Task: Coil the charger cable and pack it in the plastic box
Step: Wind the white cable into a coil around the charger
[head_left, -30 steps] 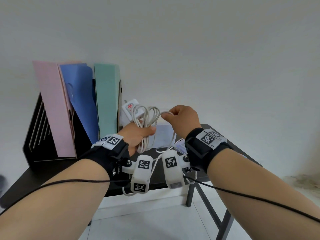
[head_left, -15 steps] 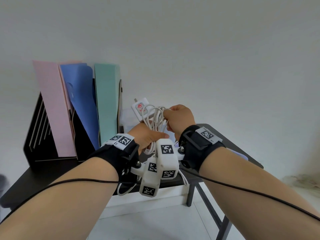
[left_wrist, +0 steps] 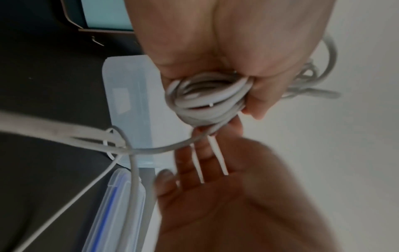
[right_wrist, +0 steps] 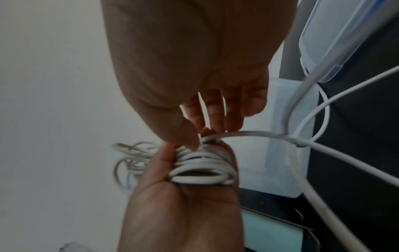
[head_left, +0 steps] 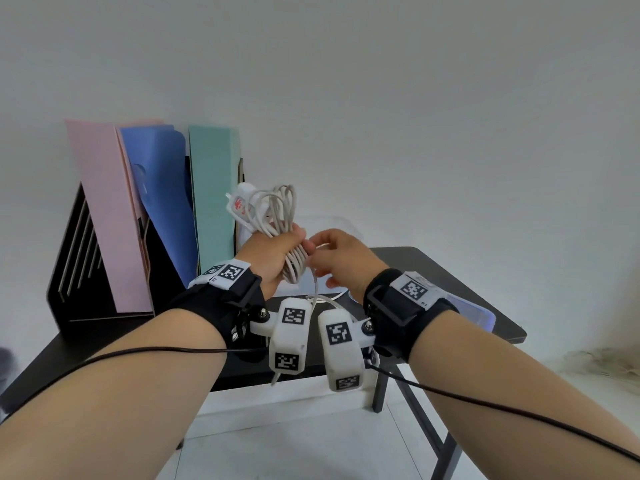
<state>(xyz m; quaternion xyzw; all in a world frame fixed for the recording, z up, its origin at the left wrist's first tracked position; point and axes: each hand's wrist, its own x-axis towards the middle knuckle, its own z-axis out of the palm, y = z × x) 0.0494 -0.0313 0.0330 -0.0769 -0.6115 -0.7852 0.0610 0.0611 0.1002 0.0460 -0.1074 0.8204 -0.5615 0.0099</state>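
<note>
Left hand (head_left: 273, 254) grips the coiled charger cable (head_left: 292, 261) above the bench (head_left: 450, 271); right hand (head_left: 341, 259) pinches its loose strand beside the coil, near the plastic box (left_wrist: 129, 105).

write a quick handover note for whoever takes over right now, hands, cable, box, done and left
Left hand grips the coiled charger cable, held up above the table; the charger plug sticks up behind the loops.
Right hand pinches the loose strand at the coil; the tail hangs down.
Plastic box sits open on the table, its lid beside it.
Done: most loops wound.
Left: wrap the tail, put the coil in the box.
</note>
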